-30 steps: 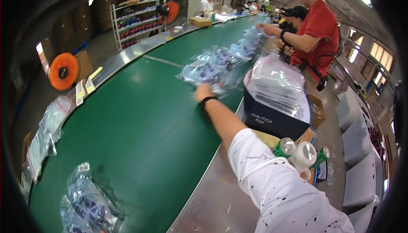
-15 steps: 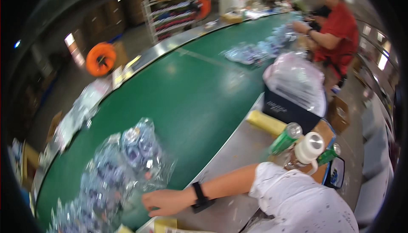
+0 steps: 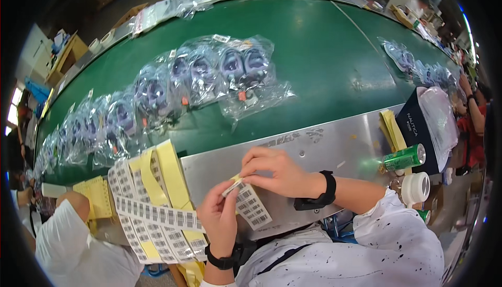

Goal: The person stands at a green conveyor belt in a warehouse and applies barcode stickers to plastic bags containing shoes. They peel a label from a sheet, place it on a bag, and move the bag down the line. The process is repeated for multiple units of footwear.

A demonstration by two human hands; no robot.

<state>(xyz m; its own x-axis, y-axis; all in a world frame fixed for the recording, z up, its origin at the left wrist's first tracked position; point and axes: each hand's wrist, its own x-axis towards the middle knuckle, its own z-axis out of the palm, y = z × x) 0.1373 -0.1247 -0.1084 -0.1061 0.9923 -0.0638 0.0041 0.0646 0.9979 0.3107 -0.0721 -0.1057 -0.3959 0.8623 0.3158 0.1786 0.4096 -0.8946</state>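
Both of my hands meet over the metal edge of the work table. My left hand (image 3: 219,216) is closed, pinching a small strip of barcode stickers between thumb and fingers. Fingertips of my right hand (image 3: 274,171) pinch the same strip from the other side. Below them hangs a white sheet of barcode stickers (image 3: 253,207); which hand bears it I cannot make out. Left of my left hand lies a spread of barcode sticker sheets (image 3: 151,229) with yellow backing. Beyond, pairs of blue-purple shoes (image 3: 244,66) in clear plastic bags line the green conveyor belt (image 3: 308,51).
At the right stand a dark box (image 3: 410,117) with clear plastic bags (image 3: 436,122), a green can (image 3: 405,157) and a white-lidded bottle (image 3: 415,188). A person in a white shirt (image 3: 78,250) sits close on my left. More bagged shoes (image 3: 429,71) lie at the far right.
The view has swung left and down. My right hand, earlier low beside the bagged shoes at the belt's edge, now works at stickers over the metal edge. My left hand has come into view.
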